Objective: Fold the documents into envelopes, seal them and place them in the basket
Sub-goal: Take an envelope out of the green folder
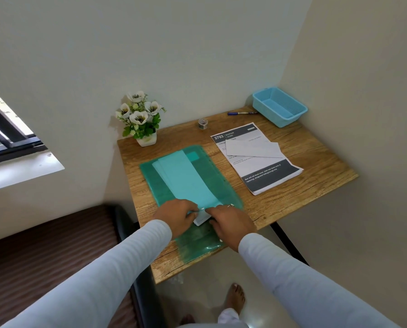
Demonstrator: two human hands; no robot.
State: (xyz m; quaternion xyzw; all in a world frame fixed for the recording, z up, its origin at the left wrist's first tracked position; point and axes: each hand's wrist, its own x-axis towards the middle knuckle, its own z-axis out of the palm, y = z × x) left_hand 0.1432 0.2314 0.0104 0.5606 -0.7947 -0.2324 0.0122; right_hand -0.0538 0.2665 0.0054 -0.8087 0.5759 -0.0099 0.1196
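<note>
A green plastic folder (pixel 223 183) lies on the wooden desk (pixel 316 166), with several envelopes (pixel 185 178) showing through its cover. My left hand (pixel 178 217) and my right hand (pixel 230 223) meet at the folder's near end and pinch the white edge of an envelope (pixel 201 218) sticking out there. A stack of printed documents (pixel 266 171) lies to the right, with a white envelope (pixel 252 149) across it. The blue basket (pixel 279 106) sits empty in the far right corner.
A tape roll (pixel 202 123) and a blue pen (pixel 241 113) lie near the desk's back edge. A potted artificial flower (pixel 139 118) stands at the back left. Walls close the desk on two sides. A dark couch (pixel 55 245) is at the left.
</note>
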